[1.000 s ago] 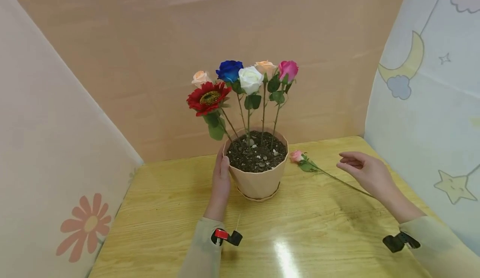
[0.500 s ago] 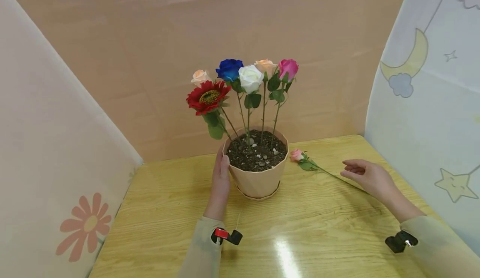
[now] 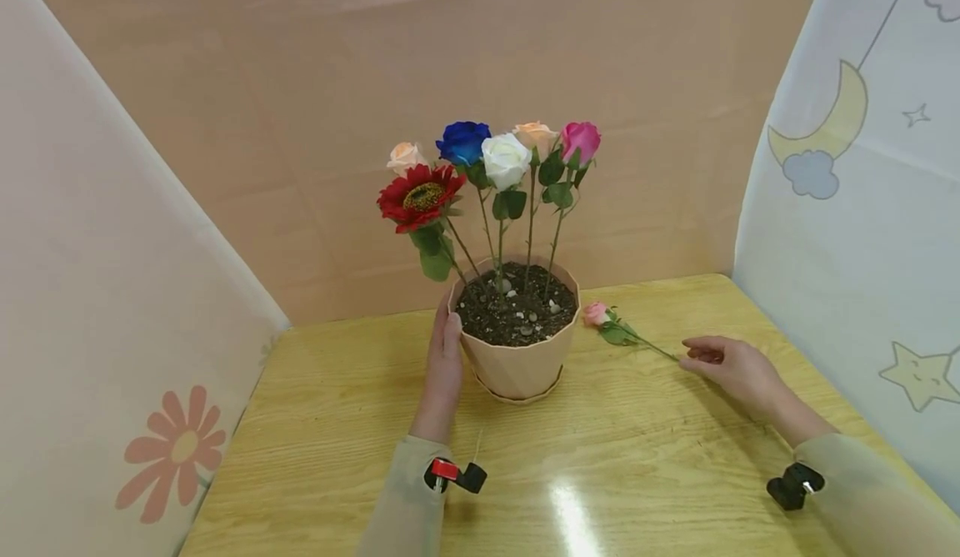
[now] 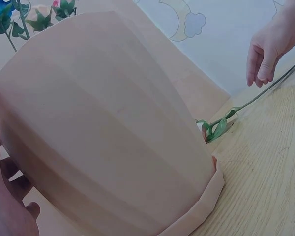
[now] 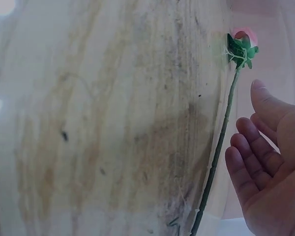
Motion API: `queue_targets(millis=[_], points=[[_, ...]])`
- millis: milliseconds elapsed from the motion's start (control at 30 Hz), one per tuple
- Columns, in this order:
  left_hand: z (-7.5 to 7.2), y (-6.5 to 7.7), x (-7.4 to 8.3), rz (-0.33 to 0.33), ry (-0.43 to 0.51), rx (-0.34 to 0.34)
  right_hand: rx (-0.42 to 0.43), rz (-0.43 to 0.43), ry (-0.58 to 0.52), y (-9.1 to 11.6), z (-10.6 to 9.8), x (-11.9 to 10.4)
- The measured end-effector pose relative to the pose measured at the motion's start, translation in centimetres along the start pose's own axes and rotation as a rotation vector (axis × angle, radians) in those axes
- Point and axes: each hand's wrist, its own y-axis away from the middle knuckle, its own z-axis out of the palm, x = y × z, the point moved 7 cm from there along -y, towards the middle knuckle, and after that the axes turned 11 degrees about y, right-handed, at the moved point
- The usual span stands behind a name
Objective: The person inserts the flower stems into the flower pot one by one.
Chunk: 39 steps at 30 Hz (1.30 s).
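Observation:
A peach-coloured flowerpot [image 3: 517, 369] filled with dark soil stands on its saucer in the head view. My left hand [image 3: 444, 357] holds its left side, the thumb near the rim and the fingers partly hidden behind. Several artificial flowers stand in the soil, among them a red daisy-like flower [image 3: 422, 197], a blue rose [image 3: 462, 142] and a white rose [image 3: 506, 161]. To the right of the pot a pink rose [image 3: 597, 313] lies on the table. Over its stem hovers my right hand [image 3: 738, 373], fingers loosely bent and holding nothing; the left wrist view shows a gap between them.
The wooden table [image 3: 337, 457] meets a peach backdrop [image 3: 337, 165] behind the pot. Printed white panels flank it, the right panel [image 3: 840, 273] close beyond my right hand. The tall flower stems rise above the pot's rim.
My right hand has moved lower and nearer to the pink rose's stem. The left hand stays on the pot, and the flowers stand as before.

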Motion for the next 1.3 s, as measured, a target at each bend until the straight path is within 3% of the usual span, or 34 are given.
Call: queue_targets(millis=[733, 1300], points=[[0.0, 0.4, 0.3, 0.003, -0.011, 0.000, -0.052, 0.049, -0.032, -0.4, 1.5, 1.0], [-0.1, 0.6, 0.3, -0.018, -0.019, 0.005, -0.013, -0.008, 0.014, -0.4, 1.8, 0.7]])
